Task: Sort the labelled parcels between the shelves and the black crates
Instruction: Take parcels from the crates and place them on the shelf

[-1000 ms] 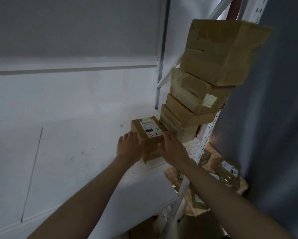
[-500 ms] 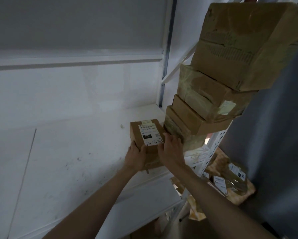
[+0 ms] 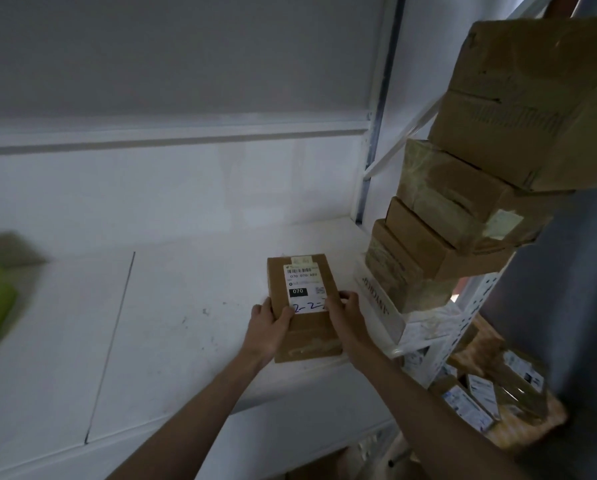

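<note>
A small brown cardboard parcel (image 3: 300,306) with a white printed label (image 3: 304,287) is held on the white metal shelf (image 3: 172,306), near its front edge. It is gripped at its sides by the left hand (image 3: 269,329) and right hand (image 3: 347,318), fingers curled round it. A leaning stack of brown cardboard boxes (image 3: 463,209) is seen just beside it at right.
</note>
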The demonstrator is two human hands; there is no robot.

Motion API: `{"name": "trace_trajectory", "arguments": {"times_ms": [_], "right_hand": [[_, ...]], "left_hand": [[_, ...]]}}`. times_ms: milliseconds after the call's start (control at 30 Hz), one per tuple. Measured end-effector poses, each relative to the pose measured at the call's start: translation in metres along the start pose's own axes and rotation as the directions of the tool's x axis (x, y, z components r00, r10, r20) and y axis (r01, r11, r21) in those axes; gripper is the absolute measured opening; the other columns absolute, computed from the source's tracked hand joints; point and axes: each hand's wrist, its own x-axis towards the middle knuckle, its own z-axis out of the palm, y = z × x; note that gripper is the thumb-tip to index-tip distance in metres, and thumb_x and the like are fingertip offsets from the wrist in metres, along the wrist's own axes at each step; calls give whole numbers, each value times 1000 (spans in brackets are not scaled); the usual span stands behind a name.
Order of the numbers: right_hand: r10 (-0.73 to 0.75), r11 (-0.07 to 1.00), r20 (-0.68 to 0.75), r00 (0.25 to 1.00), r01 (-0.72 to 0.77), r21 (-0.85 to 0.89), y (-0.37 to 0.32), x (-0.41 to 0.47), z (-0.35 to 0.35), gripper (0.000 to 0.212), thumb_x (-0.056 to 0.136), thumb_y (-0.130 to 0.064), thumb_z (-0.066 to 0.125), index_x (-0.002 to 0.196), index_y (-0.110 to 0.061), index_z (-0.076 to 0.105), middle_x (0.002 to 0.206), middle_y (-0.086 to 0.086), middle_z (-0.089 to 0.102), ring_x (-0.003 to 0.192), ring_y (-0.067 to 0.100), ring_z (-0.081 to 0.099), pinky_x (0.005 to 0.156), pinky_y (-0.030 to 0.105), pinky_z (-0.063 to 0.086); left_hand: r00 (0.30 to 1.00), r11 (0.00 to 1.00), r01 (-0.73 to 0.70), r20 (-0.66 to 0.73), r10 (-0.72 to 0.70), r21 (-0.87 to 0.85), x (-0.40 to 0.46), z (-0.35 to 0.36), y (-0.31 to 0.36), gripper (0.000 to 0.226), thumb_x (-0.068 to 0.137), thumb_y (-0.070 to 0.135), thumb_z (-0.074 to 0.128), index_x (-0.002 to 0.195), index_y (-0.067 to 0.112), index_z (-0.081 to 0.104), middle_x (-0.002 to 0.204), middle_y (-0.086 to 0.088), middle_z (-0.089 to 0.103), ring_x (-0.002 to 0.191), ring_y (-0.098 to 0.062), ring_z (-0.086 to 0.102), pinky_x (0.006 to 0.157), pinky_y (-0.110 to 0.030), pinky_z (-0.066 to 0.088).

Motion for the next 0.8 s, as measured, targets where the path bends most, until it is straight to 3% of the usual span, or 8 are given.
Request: {"name": "trace_trajectory", "arguments": {"times_ms": [67,133,200,300,433,533,700,800], "right_hand": [[-17,1000,6,1000,17,18,0,-9,1,39,102,-32,52,136,-20,40,118,-1,57,85,-1,51,64,19,43],[-46,998,7,999,46,43,1,-22,3,43,101,-28,54,141,-20,40,113,-6,55,85,-5,50,60,13,39],[-81,994,9,997,80,74,1,-35,3,42,101,-27,55,141,-21,44,117,-5,58,88,-5,52,63,13,40],[-134,984,-1,991,133,122,0,-56,-1,33,99,-28,58,130,-28,47,118,-5,61,92,-4,55,66,14,42],[-183,972,-21,983,184,147,3,-87,-11,36,98,-33,62,131,-28,50,120,-7,62,96,-5,57,69,13,44],[-193,967,-51,980,199,159,8,-114,-21,38,99,-30,60,136,-26,49,116,-11,59,95,-7,54,68,12,43],[-205,961,-106,973,221,167,25,-159,-44,31,102,-24,55,127,-38,42,108,-22,56,93,-12,52,63,2,44],[-227,954,-180,957,256,154,35,-184,-61,34,102,-18,54,126,-39,40,108,-32,49,96,-12,51,68,-3,42]], "left_hand": [[999,1000,-27,-36,26,-17,-9,0,1,66,86,66,51,139,26,52,121,-3,51,111,-19,57,96,-40,55],[996,997,-66,-69,64,-27,-18,-1,1,67,87,66,56,141,27,50,122,-3,50,112,-21,58,95,-44,57],[991,995,-104,-84,102,-13,-26,-3,-3,64,89,64,59,141,30,48,124,-2,49,112,-21,58,93,-44,58],[985,990,-136,-112,130,-40,-39,-3,-5,74,79,79,58,139,36,50,125,1,56,111,-20,63,87,-43,61],[978,984,-175,-118,171,-24,-76,-2,9,52,96,51,56,143,31,45,123,0,48,112,-17,54,94,-36,55],[972,979,-203,-120,201,-7,-100,5,11,54,96,51,55,144,29,44,126,1,47,112,-17,54,91,-33,53],[957,962,-273,-102,272,7,-138,20,13,57,95,52,57,145,27,45,128,1,50,108,-9,53,85,-24,49],[947,948,-316,-47,317,19,-152,36,17,56,95,50,58,144,25,45,127,3,50,109,-10,54,81,-17,48]]}}
